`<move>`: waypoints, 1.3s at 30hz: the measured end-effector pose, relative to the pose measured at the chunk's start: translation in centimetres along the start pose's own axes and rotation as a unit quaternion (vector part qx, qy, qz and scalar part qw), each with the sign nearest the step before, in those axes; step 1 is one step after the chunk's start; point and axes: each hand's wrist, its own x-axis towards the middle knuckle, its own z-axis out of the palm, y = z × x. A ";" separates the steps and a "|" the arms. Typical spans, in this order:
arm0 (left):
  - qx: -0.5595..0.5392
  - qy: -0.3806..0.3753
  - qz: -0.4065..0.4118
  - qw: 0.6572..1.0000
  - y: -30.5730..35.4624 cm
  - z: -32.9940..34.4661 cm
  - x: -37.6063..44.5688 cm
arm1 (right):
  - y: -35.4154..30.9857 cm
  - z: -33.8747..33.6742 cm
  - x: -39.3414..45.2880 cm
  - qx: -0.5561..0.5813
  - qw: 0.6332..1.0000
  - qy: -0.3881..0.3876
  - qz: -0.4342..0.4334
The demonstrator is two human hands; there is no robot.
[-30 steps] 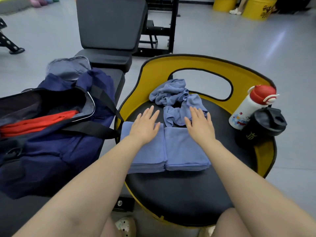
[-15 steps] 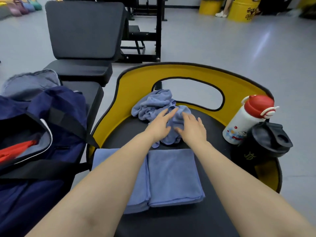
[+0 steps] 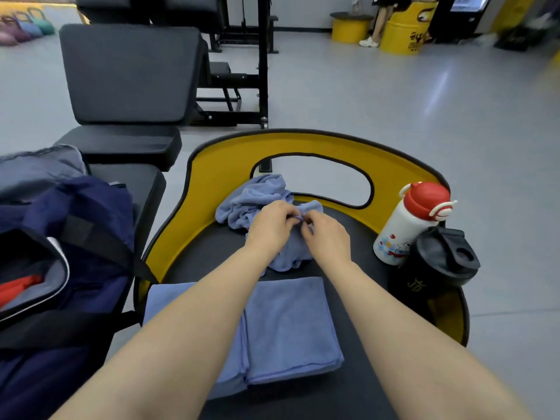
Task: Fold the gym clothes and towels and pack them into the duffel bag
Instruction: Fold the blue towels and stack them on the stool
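A crumpled blue towel (image 3: 251,201) lies at the back of the black round seat (image 3: 360,262) with a yellow backrest. My left hand (image 3: 271,227) and my right hand (image 3: 325,237) meet over it, and each pinches the towel's edge between curled fingers. Nearer to me lies a folded blue towel (image 3: 288,325), partly under my left forearm. The navy duffel bag (image 3: 78,268) stands open at the left, with red cloth (image 3: 16,287) inside.
A white bottle with a red lid (image 3: 409,225) and a black shaker cup (image 3: 439,262) stand at the seat's right edge. A black bench (image 3: 130,86) sits behind the bag. A grey cloth (image 3: 36,168) lies beyond the bag. Yellow drums and a person's legs are far back.
My hands left the folded towel, reached forward to the crumpled towel and now pinch its edge. The camera has tilted upward, showing more floor.
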 end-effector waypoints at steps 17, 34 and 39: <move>-0.154 0.114 0.012 0.981 12.4 -16.0 -0.7 | -7.9 -18.1 -0.8 0.213 0.974 0.074 0.010; -0.122 0.214 0.157 0.956 27.9 -34.2 -5.5 | -17.0 -39.5 -4.4 0.277 0.937 0.183 -0.109; -0.108 0.256 0.186 0.942 31.7 -38.4 -7.7 | -19.3 -45.7 -7.1 0.257 0.928 0.221 -0.152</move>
